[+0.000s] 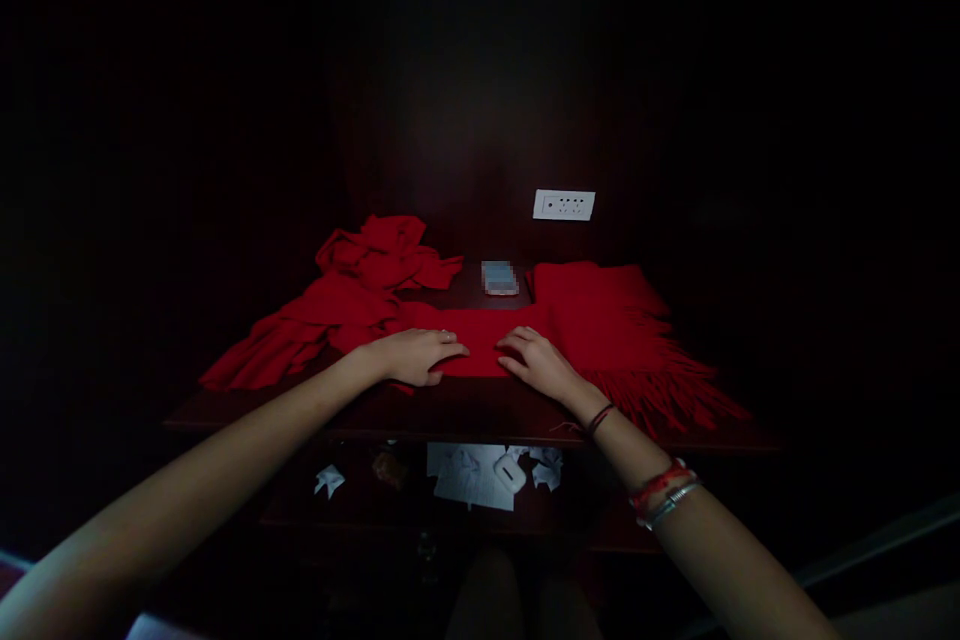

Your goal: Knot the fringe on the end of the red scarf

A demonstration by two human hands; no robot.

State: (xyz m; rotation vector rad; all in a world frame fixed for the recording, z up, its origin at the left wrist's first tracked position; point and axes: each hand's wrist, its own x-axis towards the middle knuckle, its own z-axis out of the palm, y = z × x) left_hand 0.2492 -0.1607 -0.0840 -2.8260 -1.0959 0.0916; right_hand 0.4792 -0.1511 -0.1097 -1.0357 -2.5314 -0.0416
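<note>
A strip of red scarf (480,340) lies flat across the dark tabletop, between two larger heaps of red cloth. My left hand (420,356) rests palm down on its left part, fingers stretched out and pointing right. On the right part lies my right hand (536,360), its fingers spread and pointing left, touching the fabric. To the left is a crumpled red cloth pile (337,315), bunched in loose folds. At right sits a folded red scarf (607,315) with long fringe spreading toward the front edge. Whether the strip joins either heap I cannot tell.
A blurred pale-blue rectangular object (499,278) lies behind the strip. A white wall socket (564,205) is on the dark back wall. On the shelf below are a paper sheet (472,492), a white earbud case (510,473) and crumpled paper (328,481).
</note>
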